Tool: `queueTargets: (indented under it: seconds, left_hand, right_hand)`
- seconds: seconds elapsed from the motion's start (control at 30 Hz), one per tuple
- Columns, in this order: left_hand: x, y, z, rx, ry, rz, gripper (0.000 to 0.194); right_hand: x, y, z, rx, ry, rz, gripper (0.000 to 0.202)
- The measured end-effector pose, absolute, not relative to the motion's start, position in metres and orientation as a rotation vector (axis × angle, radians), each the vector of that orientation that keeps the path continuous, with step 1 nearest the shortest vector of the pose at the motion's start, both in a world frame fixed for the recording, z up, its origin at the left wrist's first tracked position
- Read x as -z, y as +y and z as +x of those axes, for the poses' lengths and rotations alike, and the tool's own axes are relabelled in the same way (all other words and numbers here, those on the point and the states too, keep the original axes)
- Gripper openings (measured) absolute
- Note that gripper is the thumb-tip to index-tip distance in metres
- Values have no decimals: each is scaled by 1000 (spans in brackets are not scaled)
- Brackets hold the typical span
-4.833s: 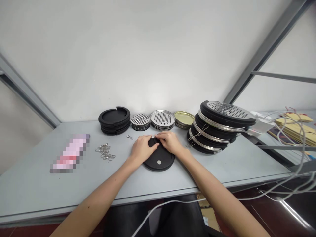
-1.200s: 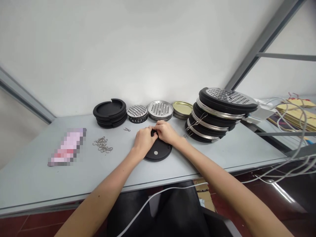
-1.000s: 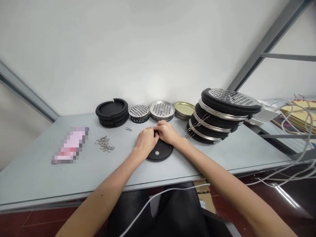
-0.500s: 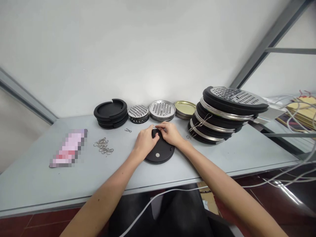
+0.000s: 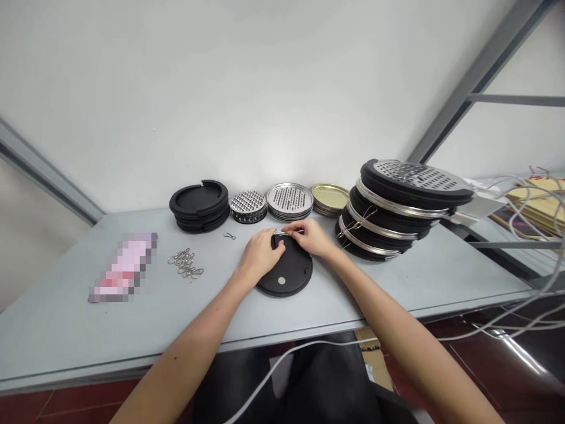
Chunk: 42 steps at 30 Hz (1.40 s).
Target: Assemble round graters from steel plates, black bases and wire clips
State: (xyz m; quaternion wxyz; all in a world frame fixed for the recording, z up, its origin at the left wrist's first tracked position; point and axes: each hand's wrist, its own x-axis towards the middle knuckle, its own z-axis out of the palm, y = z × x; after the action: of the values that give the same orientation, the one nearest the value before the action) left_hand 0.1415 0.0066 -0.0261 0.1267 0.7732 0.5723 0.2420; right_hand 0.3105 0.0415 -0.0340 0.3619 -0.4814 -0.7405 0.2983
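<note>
A round black disc [image 5: 289, 277] with a pale dot lies on the table, partly under both hands. My left hand [image 5: 262, 254] is closed on its upper left rim, thumb on top beside a small notch. My right hand [image 5: 312, 237] pinches a thin metal wire clip [image 5: 283, 233] at the disc's far edge; its fingertips partly cover the clip. Left of the hands are a pile of similar wire clips [image 5: 184, 262] and a single clip [image 5: 229, 235].
Along the wall stand stacked black rings [image 5: 198, 206], small grater plates [image 5: 248, 203], larger grater plates [image 5: 289, 203] and gold lids [image 5: 330, 197]. A tall leaning stack of assembled graters [image 5: 397, 206] is on the right. A blurred pink packet [image 5: 126, 265] lies left. A white cable [image 5: 326, 341] crosses the front edge.
The view has shifted slightly. My right fingers have moved a little rightward along the far edge, and more of the wire clip shows between the hands. My left hand keeps its grip.
</note>
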Motion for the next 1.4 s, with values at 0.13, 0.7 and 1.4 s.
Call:
queueTargets:
  seconds: [0.13, 0.7, 1.4]
  left_hand:
    - [26, 9, 134, -714, 1671, 2284, 40]
    - [16, 21, 99, -1008, 1615, 2240, 26]
    - [15, -1, 47, -823, 849, 2635, 80]
  right_hand:
    - [34, 39, 312, -633, -1983, -1213, 25]
    - [35, 34, 310, -394, -2231, -1109, 27]
    - [30, 31, 308, -950, -1974, -1182, 50]
